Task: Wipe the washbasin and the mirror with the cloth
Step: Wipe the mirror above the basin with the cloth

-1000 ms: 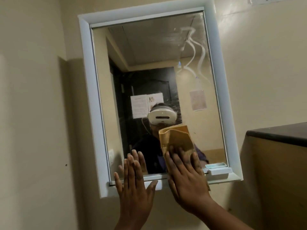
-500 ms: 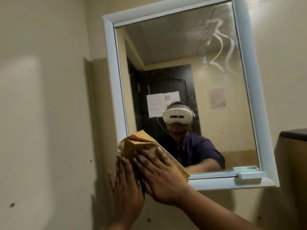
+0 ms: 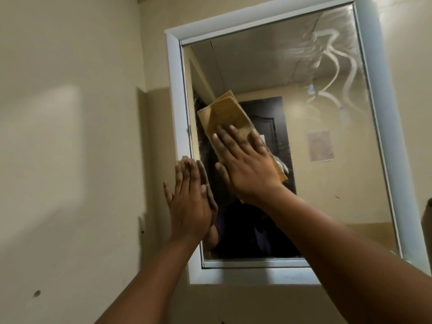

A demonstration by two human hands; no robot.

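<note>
A white-framed mirror (image 3: 327, 183) hangs on the beige wall. White streaks mark its glass at the upper right. A folded tan cloth (image 3: 225, 114) lies flat against the glass near the left side. My right hand (image 3: 245, 164) presses on the cloth with fingers spread. My left hand (image 3: 190, 202) rests flat with its fingers together on the mirror's left frame edge (image 3: 174, 101), just below and left of the cloth, holding nothing. The washbasin is out of view.
A beige wall (image 3: 70, 160) fills the left side, with a small dark spot low down. A dark edge (image 3: 429, 204) shows at the far right. The mirror reflects a dark door and a paper on a wall.
My right hand has slid the cloth upward along the left side of the glass. My left hand moved up with it along the frame. The view tilted up and closer.
</note>
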